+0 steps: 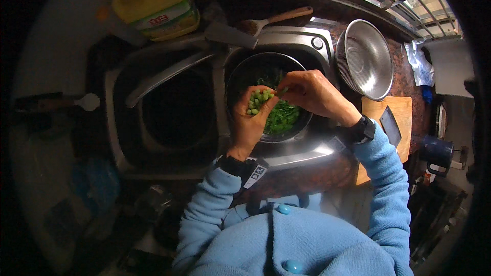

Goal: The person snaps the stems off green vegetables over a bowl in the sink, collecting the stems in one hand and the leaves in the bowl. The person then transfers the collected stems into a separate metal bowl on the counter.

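My left hand (251,119) is closed around a bunch of green vegetable stems (257,101), their cut ends facing up. Thumb and fingers of my right hand (314,90) pinch a small green piece (282,92) close to the left thumb. Both hands are above a round metal pot or basin (303,132) standing in the right sink bowl. Leafy greens (283,118) lie inside it, partly hidden by my hands.
A faucet spout (168,78) reaches over the left sink bowl (176,119). Behind are a yellow jug (159,7) and a wooden-handled brush (276,19). To the right stand a metal colander (366,61) and a wooden cutting board (404,122) with a cleaver (390,125) on it.
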The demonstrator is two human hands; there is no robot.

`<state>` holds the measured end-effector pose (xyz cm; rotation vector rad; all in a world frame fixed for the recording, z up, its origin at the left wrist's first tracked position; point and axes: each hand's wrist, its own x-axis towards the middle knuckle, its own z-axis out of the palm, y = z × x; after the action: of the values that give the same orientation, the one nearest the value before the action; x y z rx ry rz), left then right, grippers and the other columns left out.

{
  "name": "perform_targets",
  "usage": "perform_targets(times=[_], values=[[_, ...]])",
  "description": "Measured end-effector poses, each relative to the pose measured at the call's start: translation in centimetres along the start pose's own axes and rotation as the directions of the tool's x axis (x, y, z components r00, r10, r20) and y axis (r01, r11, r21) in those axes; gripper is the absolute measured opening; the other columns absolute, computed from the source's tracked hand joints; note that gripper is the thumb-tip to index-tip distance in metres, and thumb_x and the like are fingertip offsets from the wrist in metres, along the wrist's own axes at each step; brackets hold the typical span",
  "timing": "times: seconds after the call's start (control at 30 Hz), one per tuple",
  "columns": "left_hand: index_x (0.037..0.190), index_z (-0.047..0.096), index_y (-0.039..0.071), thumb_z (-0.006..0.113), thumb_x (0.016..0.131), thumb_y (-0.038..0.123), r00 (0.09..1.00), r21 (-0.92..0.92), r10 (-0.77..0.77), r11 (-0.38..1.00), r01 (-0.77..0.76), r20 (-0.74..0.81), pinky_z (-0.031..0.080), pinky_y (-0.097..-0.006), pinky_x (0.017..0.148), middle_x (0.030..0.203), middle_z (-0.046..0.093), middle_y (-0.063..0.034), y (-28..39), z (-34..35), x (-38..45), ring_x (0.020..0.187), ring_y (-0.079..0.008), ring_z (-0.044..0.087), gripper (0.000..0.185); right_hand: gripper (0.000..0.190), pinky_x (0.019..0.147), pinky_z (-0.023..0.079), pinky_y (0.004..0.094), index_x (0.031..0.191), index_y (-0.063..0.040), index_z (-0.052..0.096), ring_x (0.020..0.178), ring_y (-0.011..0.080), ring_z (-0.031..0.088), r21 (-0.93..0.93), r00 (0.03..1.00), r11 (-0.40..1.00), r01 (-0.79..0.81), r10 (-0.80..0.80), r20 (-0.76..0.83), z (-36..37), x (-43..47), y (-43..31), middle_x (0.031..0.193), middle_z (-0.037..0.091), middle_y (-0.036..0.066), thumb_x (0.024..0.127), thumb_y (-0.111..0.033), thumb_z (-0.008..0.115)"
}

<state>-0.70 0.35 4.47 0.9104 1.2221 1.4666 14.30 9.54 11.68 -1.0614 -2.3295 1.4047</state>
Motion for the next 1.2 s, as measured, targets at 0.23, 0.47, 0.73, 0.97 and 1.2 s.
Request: perform_targets(times=[0.23,0.47,0.73,0.97,1.2], values=[[0.102,0.058,0.006,0.074,0.081,0.011,0.998,0.054,-0.057,0.997,0.059,-0.025,0.047,-0.0229,0.073,0.088,0.063,-0.0002,-0.4,-0.3,-0.2,0.079,-0.0081,0.057,0.026,0.014,0.067,0.052,0.0284,0.097,0.006,0.061,0.074,0.0173,0.066,0.252,0.986,0.954,-0.165,0.163,0.03,1.5,0.0,0.1,0.08,0.065,0.013,0.085,0.002,0.056],[0.102,0.058,0.005,0.074,0.081,0.014,0.976,-0.003,-0.193,0.981,0.194,-0.102,0.047,-0.0231,0.073,0.089,0.063,-0.0013,-1.2,-1.2,0.2,0.08,-0.0087,0.058,0.027,0.015,0.062,0.053,0.0254,0.096,0.004,0.06,0.075,0.0171,0.066,0.479,0.98,0.864,-0.156,0.196,-0.034,1.4,1.0,3.3,0.081,0.066,0.008,0.084,0.006,0.053],[0.103,0.053,0.004,0.065,0.088,0.016,0.998,-0.226,-0.059,0.972,0.063,0.025,0.043,-0.0327,0.097,0.093,0.066,-0.0085,0.1,-3.3,0.6,0.094,-0.0194,0.063,0.022,0.028,0.072,0.054,0.039,0.101,-0.003,0.064,0.089,0.0314,0.065,-0.599,0.995,0.799,0.05,-0.092,-0.039,3.8,3.6,11.2,0.098,0.065,0.016,0.074,0.0,0.057],[0.104,0.053,0.006,0.073,0.082,0.012,0.985,-0.216,-0.138,0.97,0.113,-0.104,0.049,-0.0256,0.078,0.081,0.06,-0.0014,-0.2,-3.3,0.3,0.079,-0.0103,0.059,0.031,0.009,0.059,0.053,0.0373,0.078,-0.007,0.066,0.073,0.0305,0.066,-0.804,0.99,0.588,0.086,0.039,0.134,5.4,4.5,12.8,0.08,0.066,0.013,0.076,-0.009,0.058],[0.096,0.056,0.007,0.072,0.08,0.003,0.969,-0.149,-0.239,0.962,0.229,-0.055,0.047,-0.0209,0.067,0.081,0.062,-0.0011,-0.3,-2.2,0.5,0.071,-0.0083,0.058,0.024,0.008,0.054,0.053,0.0356,0.07,-0.008,0.066,0.069,0.0272,0.066,-0.808,0.983,0.576,0.124,0.039,0.179,5.6,4.3,10.5,0.071,0.065,0.01,0.075,-0.009,0.06]])
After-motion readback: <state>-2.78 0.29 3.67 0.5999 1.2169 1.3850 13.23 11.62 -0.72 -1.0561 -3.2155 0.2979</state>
